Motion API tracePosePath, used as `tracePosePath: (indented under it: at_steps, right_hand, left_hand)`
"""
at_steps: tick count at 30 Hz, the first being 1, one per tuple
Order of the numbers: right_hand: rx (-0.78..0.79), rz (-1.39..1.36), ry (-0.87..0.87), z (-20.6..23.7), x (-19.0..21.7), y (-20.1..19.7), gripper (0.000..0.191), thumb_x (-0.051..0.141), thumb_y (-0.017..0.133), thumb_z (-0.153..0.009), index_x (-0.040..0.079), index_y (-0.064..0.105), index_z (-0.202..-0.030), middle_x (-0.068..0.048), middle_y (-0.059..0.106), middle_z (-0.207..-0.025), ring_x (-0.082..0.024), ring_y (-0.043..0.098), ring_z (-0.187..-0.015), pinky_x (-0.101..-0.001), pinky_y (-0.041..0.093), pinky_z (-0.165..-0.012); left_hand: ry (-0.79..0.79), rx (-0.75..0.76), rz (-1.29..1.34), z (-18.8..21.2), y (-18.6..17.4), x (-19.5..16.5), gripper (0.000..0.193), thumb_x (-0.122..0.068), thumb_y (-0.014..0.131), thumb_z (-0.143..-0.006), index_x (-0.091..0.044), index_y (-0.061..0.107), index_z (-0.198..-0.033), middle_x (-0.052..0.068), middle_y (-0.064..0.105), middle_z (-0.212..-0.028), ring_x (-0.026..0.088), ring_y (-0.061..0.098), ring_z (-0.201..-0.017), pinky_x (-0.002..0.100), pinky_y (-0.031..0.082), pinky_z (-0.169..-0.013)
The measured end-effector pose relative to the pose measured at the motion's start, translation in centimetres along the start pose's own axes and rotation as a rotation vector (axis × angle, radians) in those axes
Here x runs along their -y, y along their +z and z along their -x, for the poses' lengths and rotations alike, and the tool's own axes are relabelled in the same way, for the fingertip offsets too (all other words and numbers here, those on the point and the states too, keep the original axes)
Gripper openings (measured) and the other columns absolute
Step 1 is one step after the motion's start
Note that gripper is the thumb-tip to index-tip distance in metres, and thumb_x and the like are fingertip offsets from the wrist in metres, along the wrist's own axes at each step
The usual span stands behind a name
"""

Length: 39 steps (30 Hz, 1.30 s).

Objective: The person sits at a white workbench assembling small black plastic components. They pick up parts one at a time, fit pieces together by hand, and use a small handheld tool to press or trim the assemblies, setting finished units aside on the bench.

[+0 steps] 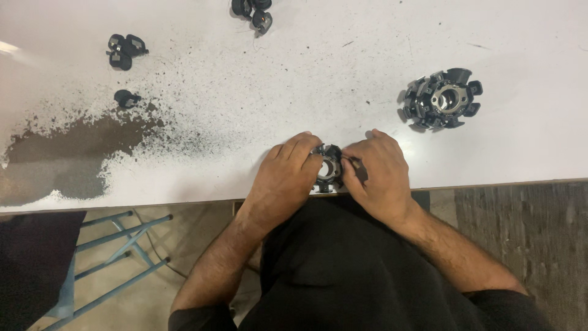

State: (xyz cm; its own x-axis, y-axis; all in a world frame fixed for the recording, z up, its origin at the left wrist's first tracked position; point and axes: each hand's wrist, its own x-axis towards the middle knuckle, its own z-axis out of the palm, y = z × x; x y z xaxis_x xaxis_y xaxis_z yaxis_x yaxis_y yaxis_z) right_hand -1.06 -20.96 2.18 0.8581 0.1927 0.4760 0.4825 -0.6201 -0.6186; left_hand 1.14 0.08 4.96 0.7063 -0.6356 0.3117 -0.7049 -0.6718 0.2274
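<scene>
A black ring-shaped part with a metal hub (329, 169) lies on the white table (318, 79) close to its near edge. My left hand (285, 175) grips its left side with curled fingers. From the other side my right hand (378, 171) holds it, fingertips pinching at the rim. Both hands cover most of the part, so only its middle shows.
A second, similar black toothed ring with a metal centre (442, 98) stands on the table at the right. Small black pieces lie at the far left (125, 50), (126, 98) and top middle (257, 13). A worn dark patch (73, 153) marks the table's left. A blue metal frame (116, 251) stands below.
</scene>
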Motion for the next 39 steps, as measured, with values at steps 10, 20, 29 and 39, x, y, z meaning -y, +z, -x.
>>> tracePosePath:
  at_steps: [10,20,29,39]
  right_hand:
    - [-0.013,-0.050,-0.114,1.0,0.1,-0.1,0.023,0.004,0.077,-0.081,0.007,0.065,-0.101,-0.007,0.068,-0.097,-0.027,0.066,-0.103,-0.0579,0.040,-0.116]
    - [0.014,0.009,-0.106,1.2,-0.1,0.3,0.025,0.003,0.080,-0.079,0.007,0.067,-0.101,-0.007,0.068,-0.097,-0.028,0.065,-0.108,-0.0575,0.038,-0.119]
    - [-0.025,-0.028,-0.151,1.4,-0.5,0.5,0.026,0.002,0.080,-0.078,0.007,0.066,-0.099,-0.007,0.067,-0.095,-0.027,0.067,-0.106,-0.0567,0.039,-0.119]
    - [0.023,0.093,-0.173,1.5,-0.6,0.6,0.031,0.002,0.085,-0.077,0.008,0.069,-0.102,-0.007,0.065,-0.096,-0.027,0.064,-0.108,-0.0552,0.041,-0.118]
  left_hand:
    - [-0.184,-0.059,0.239,0.0,1.4,-0.2,0.013,-0.011,0.067,-0.101,0.000,0.062,-0.106,0.014,0.063,-0.122,0.026,0.072,-0.100,0.032,0.063,-0.079]
    - [-0.286,-0.037,0.374,0.5,1.7,-0.6,0.014,-0.009,0.068,-0.098,0.000,0.061,-0.107,0.014,0.063,-0.124,0.028,0.073,-0.096,0.034,0.063,-0.076]
    - [-0.205,-0.118,0.290,1.0,1.9,-1.0,0.022,-0.002,0.072,-0.088,0.000,0.059,-0.106,0.011,0.062,-0.120,0.027,0.071,-0.097,0.034,0.063,-0.074]
    - [-0.193,-0.151,0.329,1.1,2.4,-1.6,0.024,-0.004,0.072,-0.089,0.000,0.056,-0.108,0.012,0.059,-0.117,0.028,0.070,-0.092,0.036,0.060,-0.071]
